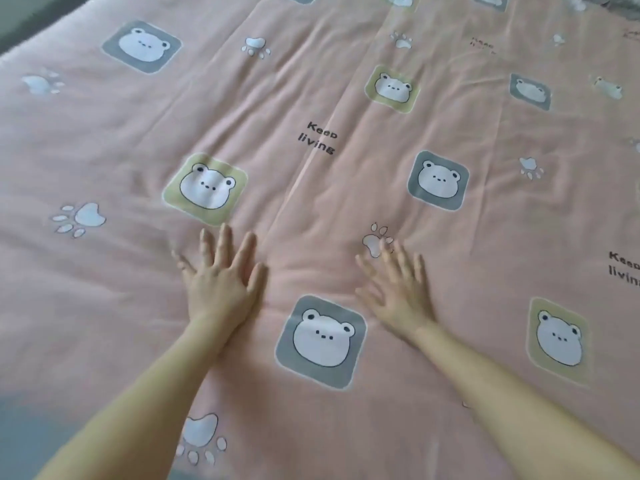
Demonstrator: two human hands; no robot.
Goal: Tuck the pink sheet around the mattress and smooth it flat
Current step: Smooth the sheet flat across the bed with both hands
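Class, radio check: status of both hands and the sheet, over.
Left hand and right hand flat on pink sheet, fingers spread. Creases run between them. Nothing in the way.

Pink sheet (pixel 311 81) edges beyond frame; mattress hidden.

The pink woven-cloth bed sheet (pixel 131 140) has a matt, soft-looking finish with no gloss. Its surface is uneven: long creases run from the lower centre of the frame toward the upper right, with finer wrinkles between the two hands. The printed motifs, namely the grey square bear patch (pixel 321 342), the green square bear patch (pixel 205 188) and the white paw print (pixel 80 219), lie flat in the cloth as dye, equally matt. The dark grey strip (pixel 20 26) in the upper left corner is too blurred to identify its material.
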